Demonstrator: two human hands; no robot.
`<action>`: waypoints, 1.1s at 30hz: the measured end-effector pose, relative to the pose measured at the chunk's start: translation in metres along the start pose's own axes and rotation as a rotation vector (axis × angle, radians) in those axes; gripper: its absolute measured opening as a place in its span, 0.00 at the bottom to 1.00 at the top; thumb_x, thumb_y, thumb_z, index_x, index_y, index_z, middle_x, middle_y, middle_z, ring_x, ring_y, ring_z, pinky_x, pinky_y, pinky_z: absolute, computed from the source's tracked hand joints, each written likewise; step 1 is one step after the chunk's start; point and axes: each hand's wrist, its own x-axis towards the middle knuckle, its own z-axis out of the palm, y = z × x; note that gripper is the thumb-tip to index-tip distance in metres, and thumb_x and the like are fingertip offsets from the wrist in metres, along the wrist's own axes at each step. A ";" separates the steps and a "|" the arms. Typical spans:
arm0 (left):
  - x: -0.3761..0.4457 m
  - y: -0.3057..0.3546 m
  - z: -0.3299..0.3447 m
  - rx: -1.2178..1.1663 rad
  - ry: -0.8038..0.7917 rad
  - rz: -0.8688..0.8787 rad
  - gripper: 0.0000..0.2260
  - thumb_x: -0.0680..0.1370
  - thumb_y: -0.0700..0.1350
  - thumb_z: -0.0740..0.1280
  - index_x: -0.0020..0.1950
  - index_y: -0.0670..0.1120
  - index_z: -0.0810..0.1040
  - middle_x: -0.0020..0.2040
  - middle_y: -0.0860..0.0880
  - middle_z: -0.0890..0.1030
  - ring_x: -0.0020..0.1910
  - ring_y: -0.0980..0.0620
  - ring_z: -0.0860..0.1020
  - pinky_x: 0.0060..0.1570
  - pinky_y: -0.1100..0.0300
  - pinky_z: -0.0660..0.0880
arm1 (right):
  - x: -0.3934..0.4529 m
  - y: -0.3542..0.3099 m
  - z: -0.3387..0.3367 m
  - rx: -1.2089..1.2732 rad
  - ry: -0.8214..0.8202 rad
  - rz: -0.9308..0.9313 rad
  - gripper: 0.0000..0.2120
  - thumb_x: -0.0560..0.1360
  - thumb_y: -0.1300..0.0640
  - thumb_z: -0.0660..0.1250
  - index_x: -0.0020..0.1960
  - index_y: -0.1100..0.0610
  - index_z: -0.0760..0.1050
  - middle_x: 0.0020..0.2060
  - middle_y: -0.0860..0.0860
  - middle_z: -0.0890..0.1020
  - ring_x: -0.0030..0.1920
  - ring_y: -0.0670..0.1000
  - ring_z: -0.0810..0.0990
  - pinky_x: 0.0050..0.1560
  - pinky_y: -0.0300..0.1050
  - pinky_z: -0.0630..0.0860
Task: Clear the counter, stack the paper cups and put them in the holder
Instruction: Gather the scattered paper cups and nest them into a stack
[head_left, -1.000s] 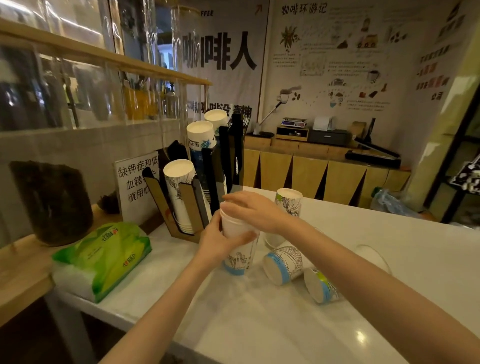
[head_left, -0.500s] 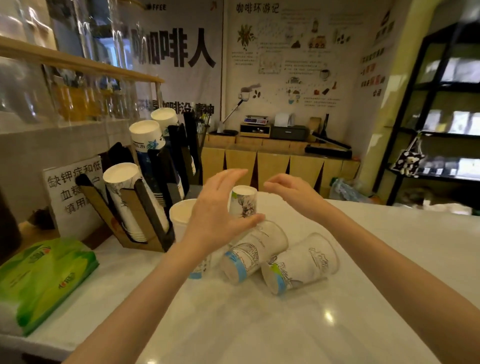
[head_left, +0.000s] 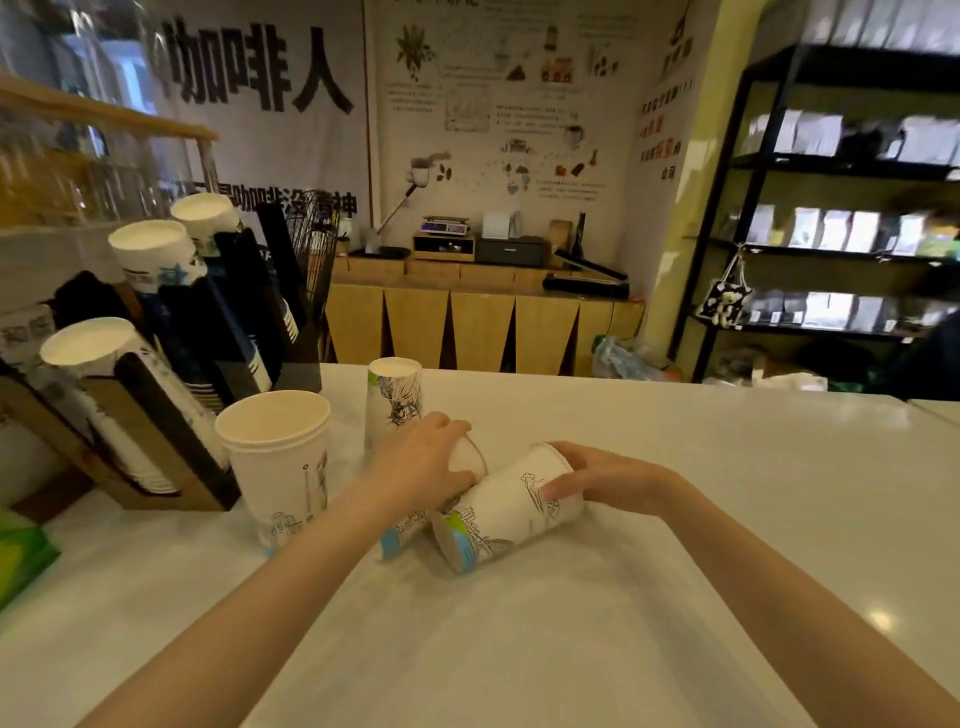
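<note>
On the white counter (head_left: 675, 519), near its middle, two paper cups lie on their sides, touching each other, and each one has a hand on it. The right hand (head_left: 602, 475) is wrapped around the mouth end of the right cup (head_left: 506, 512), with the thumb pressed on its printed wall; the base of this cup, with a blue and green band, points toward the person. The left hand (head_left: 421, 462) covers the mouth end of the left cup (head_left: 405, 530), fingers curled over the rim, so most of this cup is hidden and only its blue base end shows below the wrist. Whether the left hand really clenches the cup or only rests on it, I cannot tell.

Just behind the left hand, a single cup (head_left: 393, 402) stands upside down, with a black drawing on its wall. To the left of that hand stands a stack of cups (head_left: 280, 462), upright with the mouth open upward, two or more rims visible at its top.

Further left of the stack, at the edge of the counter, is the dark cup holder (head_left: 156, 447), with three slanted rows of cups in it, their white bottoms turned up. A green package (head_left: 21, 556) lies at the left edge. Behind the counter there is a wooden cabinet (head_left: 467, 322) along the wall, and dark shelves (head_left: 831, 208) stand on the right.
</note>
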 end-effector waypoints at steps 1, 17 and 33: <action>0.000 0.000 0.001 0.003 -0.009 -0.005 0.29 0.73 0.55 0.64 0.72 0.50 0.59 0.71 0.47 0.66 0.68 0.45 0.67 0.65 0.50 0.67 | 0.001 0.003 0.001 0.021 -0.017 -0.014 0.32 0.70 0.61 0.70 0.70 0.53 0.60 0.61 0.51 0.75 0.60 0.51 0.75 0.61 0.46 0.75; -0.009 -0.004 0.001 -0.022 -0.088 -0.008 0.43 0.64 0.50 0.74 0.71 0.55 0.51 0.64 0.45 0.70 0.61 0.44 0.69 0.55 0.49 0.74 | -0.005 -0.050 -0.008 0.211 0.285 -0.331 0.26 0.68 0.51 0.71 0.64 0.54 0.69 0.54 0.54 0.79 0.54 0.54 0.79 0.50 0.50 0.78; -0.069 -0.064 -0.139 -0.811 0.842 -0.013 0.36 0.64 0.40 0.76 0.59 0.54 0.53 0.61 0.52 0.66 0.60 0.50 0.71 0.51 0.58 0.76 | 0.002 -0.147 0.035 1.054 0.093 -0.649 0.17 0.74 0.42 0.59 0.57 0.50 0.73 0.53 0.53 0.82 0.50 0.52 0.84 0.47 0.49 0.82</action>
